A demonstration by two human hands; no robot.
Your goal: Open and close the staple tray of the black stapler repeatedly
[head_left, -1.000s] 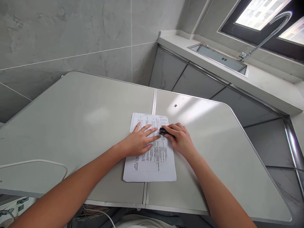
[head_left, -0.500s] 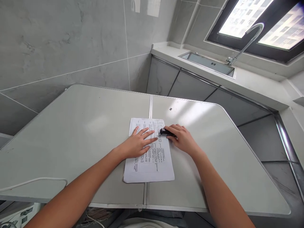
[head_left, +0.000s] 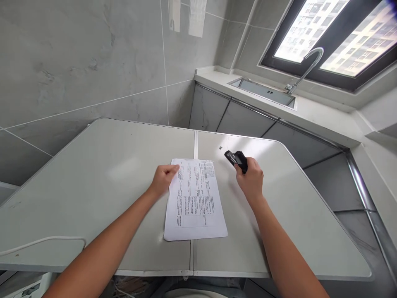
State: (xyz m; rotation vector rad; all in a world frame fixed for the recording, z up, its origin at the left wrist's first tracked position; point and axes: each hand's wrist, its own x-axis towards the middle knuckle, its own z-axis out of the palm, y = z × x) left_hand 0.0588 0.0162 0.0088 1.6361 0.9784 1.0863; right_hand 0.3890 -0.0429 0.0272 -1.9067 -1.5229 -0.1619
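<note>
Printed sheets of paper [head_left: 196, 207] lie across the table's centre seam, their upper left edge pinched by my left hand [head_left: 163, 178]. The thumb rests on top and the other fingers are curled at the edge. To the right, my right hand [head_left: 250, 178] is closed around a black stapler [head_left: 238, 160], held tilted and apart from the paper. The stapler's metal part shows, and its jaws look parted. How many sheets there are cannot be made out.
The pale folding table [head_left: 130, 165] has a metal-edged seam. Small dark staple strips [head_left: 220, 147] lie near its far side. A white cable [head_left: 46, 239] runs at the left. Beyond are a tiled wall, a counter with a sink [head_left: 263, 92] and a tap [head_left: 305, 72].
My left hand has gone from lying flat on the paper to pinching its left edge. My right hand has drawn the stapler off the paper's right edge, rightward and up.
</note>
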